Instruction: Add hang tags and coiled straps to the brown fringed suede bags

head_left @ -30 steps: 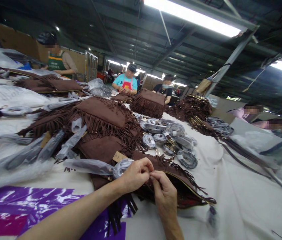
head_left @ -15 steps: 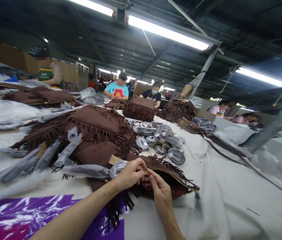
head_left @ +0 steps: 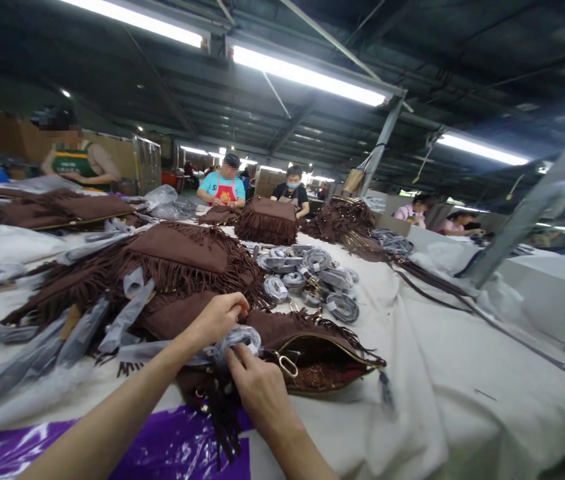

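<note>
A brown fringed suede bag [head_left: 312, 353] lies open-mouthed on the white-covered table [head_left: 437, 387] in front of me, a metal clasp showing at its gold-trimmed rim. My left hand [head_left: 215, 319] is closed in a loose fist above the bag's left end, pinching something I cannot make out. My right hand [head_left: 257, 387] rests just below it, fingers curled onto a coiled strap wrapped in clear plastic [head_left: 237, 339].
More brown fringed bags [head_left: 182, 257] are heaped to the left and further back. Several plastic-wrapped coiled straps [head_left: 312, 277] lie mid-table. Purple plastic sheet [head_left: 177, 447] lies at the near edge. Other people work at the far end and right side.
Both hands moved left from the bag's mouth to the wrapped strap; the left hand rose. The bag's mouth now lies open with its clasp showing. The view swung right.
</note>
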The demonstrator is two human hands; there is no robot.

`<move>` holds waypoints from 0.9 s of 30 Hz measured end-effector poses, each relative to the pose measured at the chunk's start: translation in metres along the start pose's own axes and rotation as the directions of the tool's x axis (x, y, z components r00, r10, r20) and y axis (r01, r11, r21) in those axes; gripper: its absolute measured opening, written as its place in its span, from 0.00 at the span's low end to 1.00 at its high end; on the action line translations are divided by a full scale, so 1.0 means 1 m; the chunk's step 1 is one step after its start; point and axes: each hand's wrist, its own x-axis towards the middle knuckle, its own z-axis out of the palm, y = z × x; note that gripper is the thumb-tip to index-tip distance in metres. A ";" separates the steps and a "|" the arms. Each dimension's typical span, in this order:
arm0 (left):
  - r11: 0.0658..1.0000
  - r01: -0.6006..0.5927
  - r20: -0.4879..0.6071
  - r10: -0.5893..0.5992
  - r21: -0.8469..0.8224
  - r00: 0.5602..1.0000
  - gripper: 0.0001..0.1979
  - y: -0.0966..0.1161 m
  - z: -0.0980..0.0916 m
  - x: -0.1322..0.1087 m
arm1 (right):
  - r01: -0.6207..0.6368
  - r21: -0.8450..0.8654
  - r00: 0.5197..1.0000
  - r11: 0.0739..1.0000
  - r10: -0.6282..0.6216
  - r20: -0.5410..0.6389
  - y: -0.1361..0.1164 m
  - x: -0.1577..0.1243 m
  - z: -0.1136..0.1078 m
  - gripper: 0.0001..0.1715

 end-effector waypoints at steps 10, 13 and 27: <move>0.955 0.195 0.287 -0.126 -0.225 0.950 0.11 -0.008 0.014 0.025 | -0.042 0.113 0.992 0.993 0.055 -0.117 0.024 -0.034 -0.034 0.14; 0.981 0.121 0.372 -0.057 -0.152 0.926 0.12 -0.002 0.033 0.010 | -0.086 0.273 0.952 0.958 0.159 -0.260 0.047 -0.079 -0.043 0.22; 0.629 -0.441 0.297 0.327 0.640 0.897 0.08 0.035 0.070 -0.033 | -0.156 -0.213 0.986 0.964 0.140 -0.090 0.077 -0.104 -0.030 0.30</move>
